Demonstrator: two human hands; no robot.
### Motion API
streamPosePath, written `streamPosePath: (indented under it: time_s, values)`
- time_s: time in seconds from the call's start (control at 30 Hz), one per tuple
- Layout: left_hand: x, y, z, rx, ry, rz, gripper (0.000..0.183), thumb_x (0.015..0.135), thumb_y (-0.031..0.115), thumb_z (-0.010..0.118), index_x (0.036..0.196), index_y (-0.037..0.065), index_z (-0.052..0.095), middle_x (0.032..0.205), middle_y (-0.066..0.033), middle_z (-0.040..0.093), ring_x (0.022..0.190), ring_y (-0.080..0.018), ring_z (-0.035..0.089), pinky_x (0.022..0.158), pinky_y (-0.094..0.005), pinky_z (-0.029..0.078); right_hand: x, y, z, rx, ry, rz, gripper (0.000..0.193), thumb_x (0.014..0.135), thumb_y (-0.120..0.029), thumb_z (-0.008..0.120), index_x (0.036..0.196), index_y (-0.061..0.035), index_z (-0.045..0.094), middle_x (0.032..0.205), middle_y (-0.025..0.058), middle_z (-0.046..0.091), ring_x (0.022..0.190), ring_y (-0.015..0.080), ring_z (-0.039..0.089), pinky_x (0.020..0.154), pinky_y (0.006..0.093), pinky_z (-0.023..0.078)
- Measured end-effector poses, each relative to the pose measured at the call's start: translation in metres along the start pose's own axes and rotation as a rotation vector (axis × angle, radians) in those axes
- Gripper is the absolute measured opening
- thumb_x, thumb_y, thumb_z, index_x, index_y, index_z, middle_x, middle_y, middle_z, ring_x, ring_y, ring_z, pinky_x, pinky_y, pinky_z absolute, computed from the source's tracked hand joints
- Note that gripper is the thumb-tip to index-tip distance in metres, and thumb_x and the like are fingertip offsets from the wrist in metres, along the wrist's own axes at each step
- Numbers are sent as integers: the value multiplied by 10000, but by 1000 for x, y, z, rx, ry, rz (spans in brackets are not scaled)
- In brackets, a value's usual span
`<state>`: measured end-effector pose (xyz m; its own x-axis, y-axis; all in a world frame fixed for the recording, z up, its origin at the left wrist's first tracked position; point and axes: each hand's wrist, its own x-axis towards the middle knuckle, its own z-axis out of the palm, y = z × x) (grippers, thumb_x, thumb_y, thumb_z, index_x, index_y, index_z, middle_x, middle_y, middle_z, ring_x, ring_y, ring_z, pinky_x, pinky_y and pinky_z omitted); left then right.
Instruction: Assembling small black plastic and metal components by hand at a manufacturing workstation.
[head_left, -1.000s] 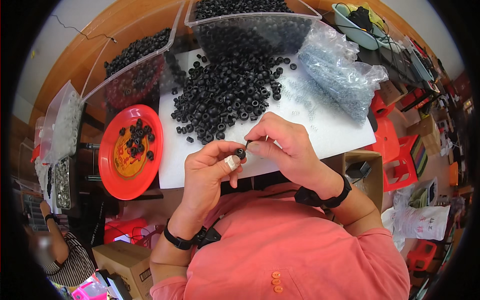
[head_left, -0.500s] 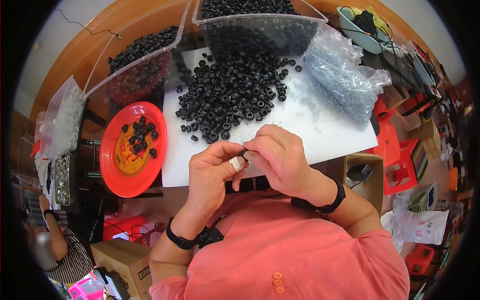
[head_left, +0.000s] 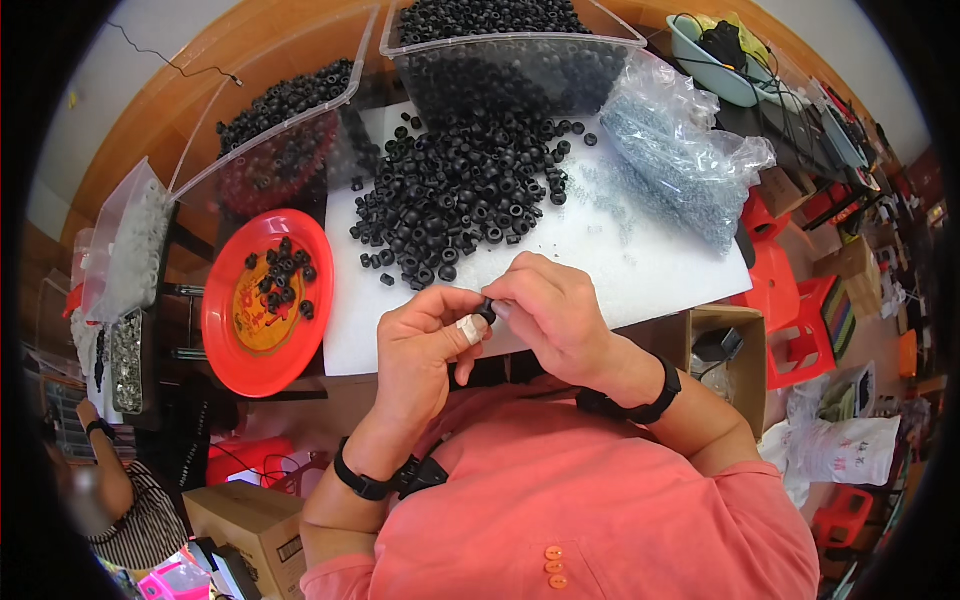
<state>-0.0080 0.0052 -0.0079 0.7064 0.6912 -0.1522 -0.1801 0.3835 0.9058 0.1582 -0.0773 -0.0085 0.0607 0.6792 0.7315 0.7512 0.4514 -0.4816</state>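
My shirt: the coral shirt [head_left: 600, 470] is filling the near side, and my forearms are reaching forward past it.
Left hand: my left hand [head_left: 418, 335] is pinching, thumb and forefinger closed on one small black piece [head_left: 487, 311]; the pale wrap [head_left: 470, 330] on my thumb is sitting right beside it.
Right hand: my right hand [head_left: 552, 318] is meeting it from the other side, thumb and fingertips drawn close together at the piece; whether they're gripping it or hiding something smaller, I can't tell.
Black piece: it's sitting between my two sets of fingertips, at the right end of the left pinch and the left end of the right one, so neither hand is clearly nearer. Fingers are covering part of it; its long axis and the way its hole is facing I can't make out.
White sheet: the white sheet [head_left: 680, 290] is lying beyond my fingers.
Red plate: over on my left the red plate [head_left: 222, 345] is carrying a few loose black pieces [head_left: 285, 268], my left hand being nearer.
Heap: straight ahead, slightly left, a big black heap [head_left: 455, 195] is spreading over the sheet.
Bag: far right, a clear bag [head_left: 685, 165] is slumping, nearer my right hand.
Bin: behind the heap, a clear bin [head_left: 515, 42] is holding more black pieces.
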Motion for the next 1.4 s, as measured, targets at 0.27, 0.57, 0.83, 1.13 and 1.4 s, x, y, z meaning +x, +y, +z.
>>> streamPosePath:
  time_s: [0.27, 0.57, 0.83, 1.13, 1.4]
  values:
    - [-3, -1, 7, 129, 24, 29, 146, 908, -38, 659, 1052, -53, 677, 833, -83, 690, 554, -69, 539, 436, -203, 379, 3, -1, -4, -115, -28, -49, 202, 682, -17, 696, 790, -50, 529, 727, 96, 512, 649, 299, 560, 556, 414, 453]
    - [-3, 1, 6, 107, 12, 22, 160, 887, -42, 678, 1046, -62, 681, 823, -110, 694, 539, -89, 571, 416, -191, 394, 6, -3, -12, -182, -141, -76, 223, 676, -52, 713, 761, -54, 507, 716, 98, 517, 648, 296, 571, 534, 404, 454]
    - [-4, 4, 7, 76, 14, -6, 128, 905, -51, 650, 1029, -64, 679, 840, -103, 696, 625, -117, 620, 449, -221, 446, 2, -9, -7, -138, -78, -62, 248, 677, -88, 730, 797, -49, 517, 734, 105, 532, 646, 298, 576, 539, 413, 460]
    - [2, 2, 8, 45, -38, -2, 127, 929, -17, 647, 1039, -71, 679, 902, -134, 720, 703, -168, 683, 509, -252, 511, -3, -13, 9, -301, 89, -50, 269, 644, -105, 736, 758, -71, 495, 668, 84, 501, 560, 269, 546, 491, 387, 437]
    - [-7, 8, 11, 166, -73, -31, 149, 956, 74, 654, 974, -68, 695, 792, -115, 708, 590, -149, 632, 456, -225, 457, -1, -5, -3, -230, 12, -107, 266, 629, -117, 728, 761, -78, 500, 654, 69, 504, 528, 254, 544, 467, 374, 430]
